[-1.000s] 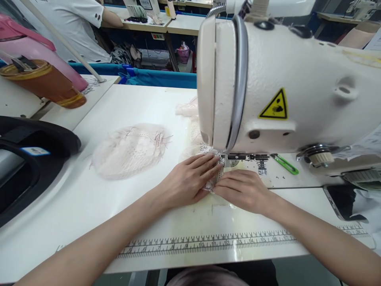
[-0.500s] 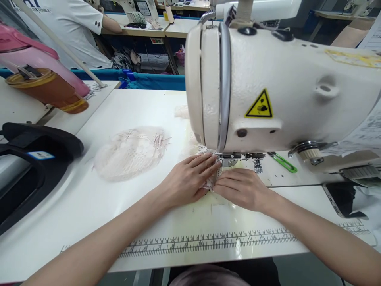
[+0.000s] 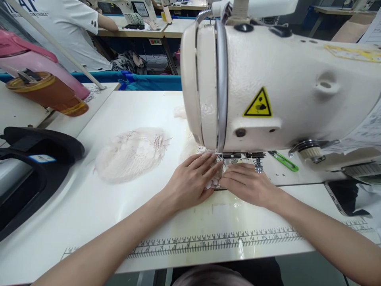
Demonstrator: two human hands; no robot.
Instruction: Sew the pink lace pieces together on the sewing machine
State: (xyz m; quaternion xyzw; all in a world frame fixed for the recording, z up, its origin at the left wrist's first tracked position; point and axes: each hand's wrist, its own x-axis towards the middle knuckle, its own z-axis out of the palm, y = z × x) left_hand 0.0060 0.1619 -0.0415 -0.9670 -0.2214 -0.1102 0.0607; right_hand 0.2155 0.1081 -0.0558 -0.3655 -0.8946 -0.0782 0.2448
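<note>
My left hand [image 3: 192, 180] lies flat, fingers stretched out, pressing a small piece of pale lace fabric [image 3: 216, 178] onto the table just in front of the presser foot [image 3: 228, 156]. My right hand [image 3: 248, 183] lies flat beside it, fingertips on the same lace piece. Both sit under the head of the white sewing machine [image 3: 268, 83]. Most of the lace is hidden beneath my fingers and the machine.
A round pale lace piece [image 3: 131, 153] lies to the left. A black tray [image 3: 32, 167] and a pink and an amber bottle [image 3: 47, 93] are far left. Green clippers [image 3: 284, 161] and a phone [image 3: 345, 196] lie right. A printed ruler [image 3: 214, 242] runs along the front edge. Another person stands behind.
Both hands have slid the lace piece slightly forward toward the needle. The view has shifted a little to the right and nearer the machine.
</note>
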